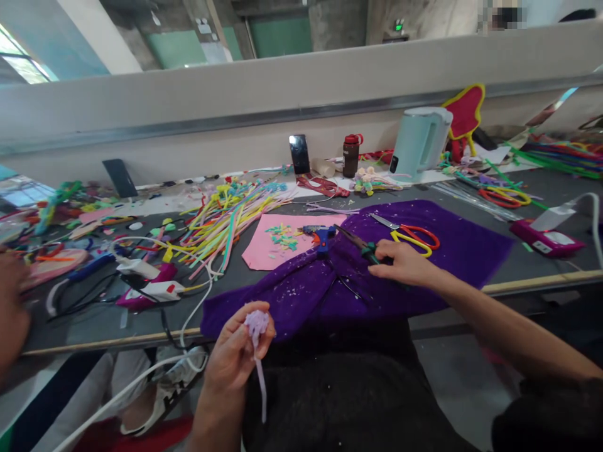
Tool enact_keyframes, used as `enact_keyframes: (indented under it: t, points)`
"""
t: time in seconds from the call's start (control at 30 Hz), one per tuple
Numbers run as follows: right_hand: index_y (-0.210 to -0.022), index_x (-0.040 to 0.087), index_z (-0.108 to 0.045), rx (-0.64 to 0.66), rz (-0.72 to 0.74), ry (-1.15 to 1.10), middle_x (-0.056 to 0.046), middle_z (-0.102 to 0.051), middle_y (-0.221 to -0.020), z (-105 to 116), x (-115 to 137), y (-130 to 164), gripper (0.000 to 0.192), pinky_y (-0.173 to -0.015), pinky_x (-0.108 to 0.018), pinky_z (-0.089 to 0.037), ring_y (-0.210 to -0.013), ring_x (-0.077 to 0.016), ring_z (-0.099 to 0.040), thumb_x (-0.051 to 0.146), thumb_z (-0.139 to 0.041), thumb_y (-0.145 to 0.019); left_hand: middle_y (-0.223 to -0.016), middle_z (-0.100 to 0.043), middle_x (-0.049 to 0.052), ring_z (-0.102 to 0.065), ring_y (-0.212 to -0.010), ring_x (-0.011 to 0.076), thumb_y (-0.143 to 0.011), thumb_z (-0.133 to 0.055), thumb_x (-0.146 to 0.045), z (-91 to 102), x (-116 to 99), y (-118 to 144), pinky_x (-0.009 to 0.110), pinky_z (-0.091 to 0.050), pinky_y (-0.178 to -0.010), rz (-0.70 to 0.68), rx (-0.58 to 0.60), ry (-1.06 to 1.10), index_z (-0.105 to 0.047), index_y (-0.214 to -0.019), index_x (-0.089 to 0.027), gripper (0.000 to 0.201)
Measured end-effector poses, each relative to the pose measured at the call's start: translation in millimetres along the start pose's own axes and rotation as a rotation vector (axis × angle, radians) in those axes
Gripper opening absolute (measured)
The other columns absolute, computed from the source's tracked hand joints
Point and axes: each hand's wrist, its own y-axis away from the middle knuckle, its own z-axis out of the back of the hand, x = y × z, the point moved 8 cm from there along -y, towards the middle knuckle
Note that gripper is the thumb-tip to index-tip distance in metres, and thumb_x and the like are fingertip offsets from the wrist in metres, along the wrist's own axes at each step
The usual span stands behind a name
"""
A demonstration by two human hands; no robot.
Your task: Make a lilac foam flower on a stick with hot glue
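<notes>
Nearest me, low over the dark lap, my left hand (235,351) pinches a small lilac pipe-cleaner tuft (257,324) between thumb and fingertips, its loose tail (261,389) hanging straight down below the hand, off the near edge of the tabletop (541,263). Farther out, my right hand (400,262) rests on the purple cloth (452,248) and is closed around the green handles of a pair of pliers (362,246), whose dark nose points up and left toward the blue glue gun (321,237) lying at the cloth's far-left edge beside the pink felt sheet (268,248). As I judge it, the main hazard is that glue gun: its tip sits just beside both cloth and felt, and if it is hot, a drag of the pliers or a tug on the cloth could pull it over and scorch or glue the fabric. The cloth also hangs past the near edge, so a pull from my forearm might slide the red-and-yellow scissors (414,237) toward me. The tuft is held only by a light pinch, so I could crush its shape or drop it into my lap. Another person's hand (12,314) at the far left is near the tangle of white cords (193,314), which could snag.
</notes>
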Motion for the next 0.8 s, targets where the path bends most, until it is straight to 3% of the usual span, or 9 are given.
enact_keyframes:
  t: [0.2,0.47,0.57,0.67,0.73,0.8]
  points:
    - [-0.068,0.016,-0.058,0.022,-0.174,0.328,-0.005,-0.057,-0.078,1,-41,-36,0.029,-0.062,-0.025,-0.036,-0.070,-0.0158,-0.053,0.042,-0.051,-0.077,-0.059,-0.061,0.005,-0.047,-0.042,0.0080,-0.060,-0.072,-0.037,-3.4,6,-2,0.016,-0.031,-0.036,0.028,-0.008,0.006,-0.067,-0.090,-0.016,0.037]
    - [-0.077,0.015,-0.064,0.034,-0.254,0.461,-0.010,-0.058,-0.092,-7,-50,-50,0.031,-0.058,-0.026,-0.036,-0.073,-0.0192,-0.056,0.042,-0.049,-0.078,-0.065,-0.064,0.006,-0.049,-0.043,0.0087,-0.067,-0.068,-0.036,-25.1,0,-12,0.018,-0.033,-0.039,0.001,0.058,0.007,-0.064,-0.096,-0.014,0.036]
    - [-0.083,0.012,-0.064,0.004,-0.238,0.544,-0.015,-0.058,-0.096,-7,-42,-46,0.034,-0.067,-0.032,-0.039,-0.083,-0.0250,-0.056,0.041,-0.045,-0.081,-0.067,-0.065,0.006,-0.052,-0.046,0.0098,-0.067,-0.068,-0.035,-34.6,-3,-15,0.018,-0.034,-0.041,-0.019,0.093,-0.018,-0.064,-0.097,-0.015,0.036]
    - [-0.086,0.010,-0.063,-0.133,-0.169,0.597,-0.017,-0.057,-0.102,3,-22,-40,0.032,-0.077,-0.040,-0.038,-0.092,-0.0301,-0.053,0.038,-0.047,-0.081,-0.067,-0.067,0.007,-0.052,-0.045,0.0098,-0.064,-0.071,-0.032,-44.5,-5,-18,0.016,-0.029,-0.037,-0.013,0.110,-0.048,-0.064,-0.098,-0.015,0.039]
    - [-0.088,0.013,-0.062,-0.210,-0.066,0.435,-0.014,-0.057,-0.105,8,1,-33,0.026,-0.080,-0.040,-0.038,-0.094,-0.0280,-0.053,0.035,-0.049,-0.082,-0.069,-0.067,0.007,-0.053,-0.046,0.0100,-0.061,-0.073,-0.029,-52.1,-9,-20,0.015,-0.027,-0.036,-0.031,0.116,-0.079,-0.064,-0.099,-0.016,0.041]
    - [-0.086,0.017,-0.061,-0.168,0.076,0.102,-0.009,-0.059,-0.099,3,32,-24,0.017,-0.080,-0.033,-0.040,-0.091,-0.0214,-0.054,0.030,-0.050,-0.082,-0.070,-0.068,0.006,-0.055,-0.047,0.0101,-0.060,-0.074,-0.024,-59.5,-14,-22,0.014,-0.028,-0.035,-0.064,0.103,-0.116,-0.063,-0.100,-0.017,0.042]
